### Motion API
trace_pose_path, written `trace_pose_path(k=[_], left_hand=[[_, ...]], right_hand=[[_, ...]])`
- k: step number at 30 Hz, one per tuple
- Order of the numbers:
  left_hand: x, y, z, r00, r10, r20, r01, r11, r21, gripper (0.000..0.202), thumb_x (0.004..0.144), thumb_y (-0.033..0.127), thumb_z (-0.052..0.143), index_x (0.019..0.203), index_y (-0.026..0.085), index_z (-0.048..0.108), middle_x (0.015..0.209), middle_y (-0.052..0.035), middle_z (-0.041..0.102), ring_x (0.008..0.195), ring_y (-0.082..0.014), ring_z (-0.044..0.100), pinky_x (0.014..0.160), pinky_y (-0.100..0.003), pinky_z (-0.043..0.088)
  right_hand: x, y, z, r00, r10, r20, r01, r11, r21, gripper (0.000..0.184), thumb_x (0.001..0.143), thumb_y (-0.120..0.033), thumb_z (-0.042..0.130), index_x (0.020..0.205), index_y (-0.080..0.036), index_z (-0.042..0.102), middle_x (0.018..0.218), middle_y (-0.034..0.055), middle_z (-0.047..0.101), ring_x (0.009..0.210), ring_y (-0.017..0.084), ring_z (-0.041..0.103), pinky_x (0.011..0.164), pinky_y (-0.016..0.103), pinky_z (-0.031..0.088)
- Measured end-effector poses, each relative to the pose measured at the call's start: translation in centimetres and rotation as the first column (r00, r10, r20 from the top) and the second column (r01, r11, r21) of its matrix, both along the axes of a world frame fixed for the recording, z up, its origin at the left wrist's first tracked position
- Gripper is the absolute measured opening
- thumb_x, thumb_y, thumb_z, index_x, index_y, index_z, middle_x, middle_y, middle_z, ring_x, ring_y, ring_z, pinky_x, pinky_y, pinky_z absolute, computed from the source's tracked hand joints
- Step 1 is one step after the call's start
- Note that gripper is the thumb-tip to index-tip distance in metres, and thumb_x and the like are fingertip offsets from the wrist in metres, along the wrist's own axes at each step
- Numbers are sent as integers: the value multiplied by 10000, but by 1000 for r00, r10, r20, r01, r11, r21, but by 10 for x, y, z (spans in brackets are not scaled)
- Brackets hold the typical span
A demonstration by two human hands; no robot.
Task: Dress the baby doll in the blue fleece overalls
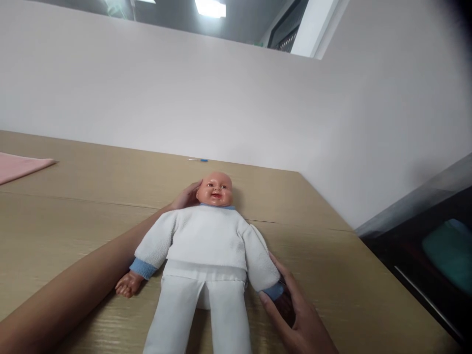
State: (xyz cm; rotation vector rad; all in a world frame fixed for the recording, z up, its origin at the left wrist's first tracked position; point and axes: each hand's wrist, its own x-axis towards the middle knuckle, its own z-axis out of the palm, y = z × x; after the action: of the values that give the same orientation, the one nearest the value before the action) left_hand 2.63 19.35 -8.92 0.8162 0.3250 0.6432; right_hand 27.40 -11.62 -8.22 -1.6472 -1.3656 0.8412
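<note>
**White-clad doll (206, 241) lies face up on a wood-grain tabletop (92, 221)**

A smooth, pale wall (184, 88) rises behind the tabletop, whose tan surface has fine streaks and a straight seam running across it. Bright rectangular ceiling lights (211, 8) shine above the wall's edge.

The doll lies in the middle of the near part of the tabletop, head away from the person, arms spread downward and legs reaching the bottom of the view. Its white trousers (173, 305) are of flat, smooth cloth; its white top (210, 233) is nubby and fleecy, with a blue collar and ribbed-looking blue cuffs. The bald, rounded head (217, 184) has a glossy, plastic-like finish.

The right hand (300, 314) curves round the end of the doll's right-side sleeve as seen here, thumb and fingers on opposite sides of the cuff. The left hand (190, 194) rests against the side of the head, partly hidden behind it; how far its fingers close cannot be told.

A flat pink cloth (22, 166) lies at the left edge. Near the wall lies a slim, blue-ended item (204, 160), possibly a pen, though too small to be sure.
</note>
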Motion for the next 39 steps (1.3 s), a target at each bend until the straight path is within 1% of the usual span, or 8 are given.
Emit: trace_pose_path(k=[5, 9, 16, 22, 26, 31, 36, 39], left_hand=[[0, -3, 0, 1000, 14, -20, -14, 1000, 17, 701, 1069, 577, 536, 1566, 83, 569, 1541, -153, 639, 1540, -340, 508, 1332, -457, 380], [-1, 1, -2, 1000, -6, -29, 7, 1000, 9, 713, 1066, 586, 531, 1560, 73, 575, 1526, -166, 650, 1533, -355, 515, 1322, -471, 393], [1, -5, 3, 997, 64, -48, -62, 998, 27, 622, 1082, 534, 511, 1453, 57, 662, 1498, -169, 676, 1503, -355, 552, 1300, -461, 422], [1, -7, 4, 994, 91, -68, -87, 994, 59, 553, 1057, 503, 582, 1377, 77, 729, 1416, -165, 733, 1462, -370, 593, 1315, -471, 398], [1, -8, 5, 992, 98, -79, -93, 994, 64, 491, 1052, 475, 611, 1331, 97, 756, 1425, -160, 728, 1422, -366, 632, 1320, -464, 389], [1, -8, 5, 995, 82, -61, -79, 996, 45, 520, 1042, 486, 628, 1355, 88, 744, 1422, -167, 728, 1439, -370, 616, 1330, -462, 375], [2, -9, 5, 995, 83, -57, -81, 996, 39, 532, 1048, 475, 622, 1411, 98, 716, 1437, -147, 722, 1469, -356, 590, 1335, -464, 373], [2, -9, 6, 995, 78, -65, -75, 997, 36, 552, 1054, 486, 610, 1437, 99, 699, 1447, -149, 715, 1462, -357, 598, 1328, -472, 382]], right_hand=[[0, 0, 3, 1000, 26, -1, -26, 1000, -13, 686, 1044, -570, 605, 1659, -326, 424, 1716, 98, 458, 1549, 307, 501, 1300, 500, 420], [-1, 1, 5, 1000, 26, -7, -26, 1000, -10, 684, 1036, -560, 625, 1648, -316, 443, 1695, 108, 486, 1516, 311, 541, 1275, 480, 457], [1, 1, 4, 998, 27, 52, -26, 1000, -5, 665, 1026, -561, 637, 1625, -323, 472, 1655, 104, 537, 1488, 325, 570, 1257, 496, 476], [3, 3, 6, 993, 40, 107, -41, 999, 5, 669, 1015, -553, 648, 1617, -302, 502, 1607, 121, 589, 1449, 333, 607, 1241, 487, 498], [3, 3, 6, 991, 37, 130, -38, 999, 1, 662, 1013, -543, 649, 1614, -306, 507, 1614, 115, 582, 1456, 337, 600, 1246, 497, 493], [4, 1, 3, 992, 40, 119, -43, 999, 20, 664, 1012, -523, 662, 1615, -292, 506, 1593, 126, 602, 1479, 350, 578, 1240, 503, 503], [6, 2, 2, 987, 60, 147, -60, 998, -4, 641, 1043, -537, 618, 1622, -308, 468, 1613, 123, 579, 1492, 342, 566, 1259, 509, 481], [6, 1, 1, 987, 65, 147, -66, 998, 2, 626, 1054, -541, 597, 1621, -317, 457, 1625, 123, 564, 1474, 343, 583, 1239, 516, 503]])
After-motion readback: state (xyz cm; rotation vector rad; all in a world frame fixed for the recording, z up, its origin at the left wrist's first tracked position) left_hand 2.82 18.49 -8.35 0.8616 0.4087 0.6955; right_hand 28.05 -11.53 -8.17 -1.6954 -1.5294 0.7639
